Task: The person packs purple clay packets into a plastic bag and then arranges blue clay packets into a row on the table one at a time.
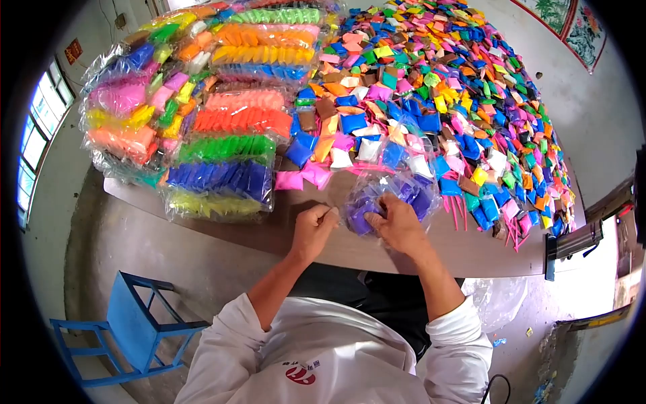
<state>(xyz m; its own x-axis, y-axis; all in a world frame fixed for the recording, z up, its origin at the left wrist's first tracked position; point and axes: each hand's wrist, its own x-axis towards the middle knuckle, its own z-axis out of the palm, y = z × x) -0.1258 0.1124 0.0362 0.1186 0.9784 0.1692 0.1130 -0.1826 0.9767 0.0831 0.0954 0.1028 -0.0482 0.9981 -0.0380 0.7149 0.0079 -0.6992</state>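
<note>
My left hand is closed in a pinch above the table's front part. Whatever its fingertips hold, if anything, is too small to make out. To its right, my right hand grips a clear plastic bag of purple packets, thumb and fingers pressed on the plastic. The bag rests on the table close to the front edge. Just behind it lie loose packets, among them a pink packet and a white packet.
Clear bags of colour-sorted packets are stacked at the left. A large heap of mixed small packets with pink sticks covers the right side of the brown table. A blue chair stands at the lower left.
</note>
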